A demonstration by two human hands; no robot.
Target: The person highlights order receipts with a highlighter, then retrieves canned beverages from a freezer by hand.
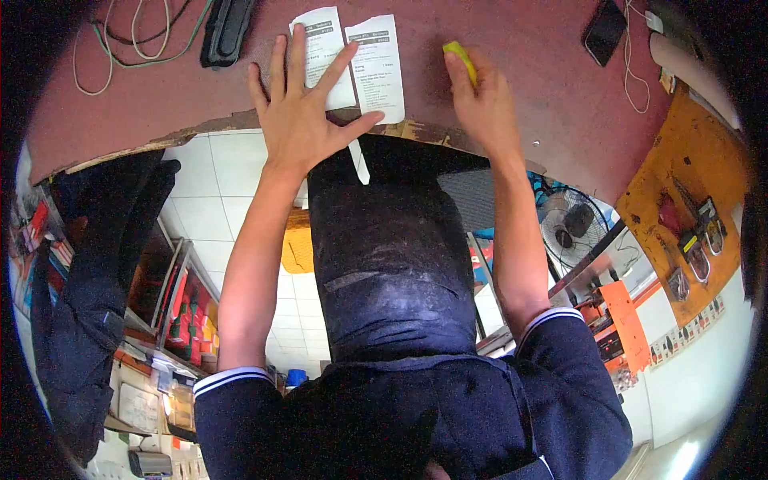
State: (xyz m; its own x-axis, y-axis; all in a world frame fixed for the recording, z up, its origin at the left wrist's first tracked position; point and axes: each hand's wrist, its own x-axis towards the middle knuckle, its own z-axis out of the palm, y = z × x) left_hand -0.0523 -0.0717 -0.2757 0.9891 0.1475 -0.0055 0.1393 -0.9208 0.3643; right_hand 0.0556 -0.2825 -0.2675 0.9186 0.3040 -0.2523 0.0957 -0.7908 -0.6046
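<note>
My left hand (pixel 300 120) lies palm down with its fingers spread. It presses on the left paper slip (pixel 340 90), its thumb and index finger reaching onto the right paper slip (pixel 380 76). Both slips are white with printed text and dark header bars, side by side near the table's front edge. To their right, my right hand (pixel 490 100) is closed around a small yellow-green object (pixel 462 62). Its kind is not clear, as the fingers cover much of it.
A black tray-like case (pixel 227 32) and looped cables (pixel 120 48) are at the table's (pixel 184 96) upper left. A phone (pixel 606 32) with a white cable lies upper right. Farther right, an orange-brown board (pixel 680 176) holds tools. A fan (pixel 572 224) stands below the table edge.
</note>
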